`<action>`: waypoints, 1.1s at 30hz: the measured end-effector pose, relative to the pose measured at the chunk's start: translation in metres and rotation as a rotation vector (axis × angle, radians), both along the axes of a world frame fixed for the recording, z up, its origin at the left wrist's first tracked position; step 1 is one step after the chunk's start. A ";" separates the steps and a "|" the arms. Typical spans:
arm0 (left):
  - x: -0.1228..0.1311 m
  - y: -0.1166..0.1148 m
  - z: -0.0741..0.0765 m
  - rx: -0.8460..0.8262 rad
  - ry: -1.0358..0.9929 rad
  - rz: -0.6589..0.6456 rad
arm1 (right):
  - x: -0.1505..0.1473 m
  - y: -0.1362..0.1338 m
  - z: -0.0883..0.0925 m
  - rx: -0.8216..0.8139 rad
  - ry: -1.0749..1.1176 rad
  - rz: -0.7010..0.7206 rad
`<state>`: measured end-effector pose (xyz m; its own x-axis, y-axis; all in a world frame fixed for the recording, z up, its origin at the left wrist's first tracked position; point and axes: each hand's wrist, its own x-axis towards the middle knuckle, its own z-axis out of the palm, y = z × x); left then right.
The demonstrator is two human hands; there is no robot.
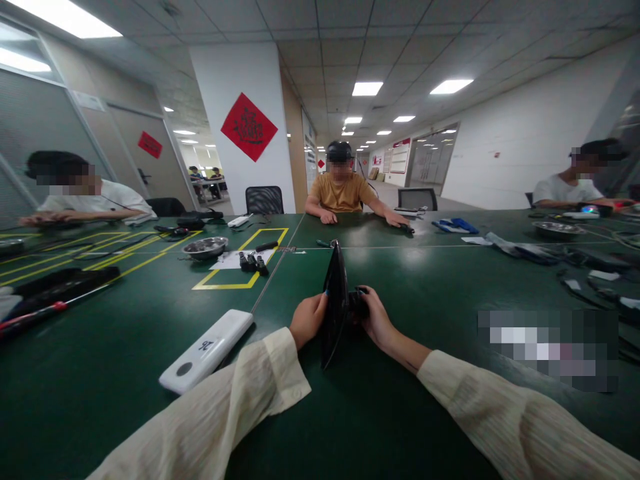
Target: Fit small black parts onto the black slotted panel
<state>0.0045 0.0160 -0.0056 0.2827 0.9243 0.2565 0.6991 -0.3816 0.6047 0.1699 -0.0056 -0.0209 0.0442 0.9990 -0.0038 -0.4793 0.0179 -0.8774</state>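
Note:
A thin black flat panel (334, 320) stands nearly edge-on in front of me, above the green table. My left hand (309, 319) is closed on its left side, with the thumb against the face. From the panel's right side a dark, chunky black fitting (356, 303) sticks out. My right hand (379, 319) is closed around that fitting, its fingers partly hidden behind it. The exact kind of panel cannot be made out from this angle. Left of my left forearm lies a white power bank (207, 352) marked with a number.
The green table (425, 427) carries a metal bowl (205, 247), small black parts (253, 262) on white paper, and pliers (327, 244). Cables and cloths (520, 250) lie at the right. Across the table sits a person (341, 190); others sit at both sides.

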 end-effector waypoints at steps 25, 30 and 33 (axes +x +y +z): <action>0.002 -0.002 -0.002 -0.040 -0.047 0.029 | 0.003 -0.001 -0.003 0.006 -0.012 0.030; 0.001 0.000 -0.001 -0.048 0.025 0.080 | 0.003 0.000 -0.005 0.004 -0.022 0.014; 0.000 0.002 0.001 -0.058 0.087 0.069 | 0.003 0.000 -0.004 0.007 -0.013 0.010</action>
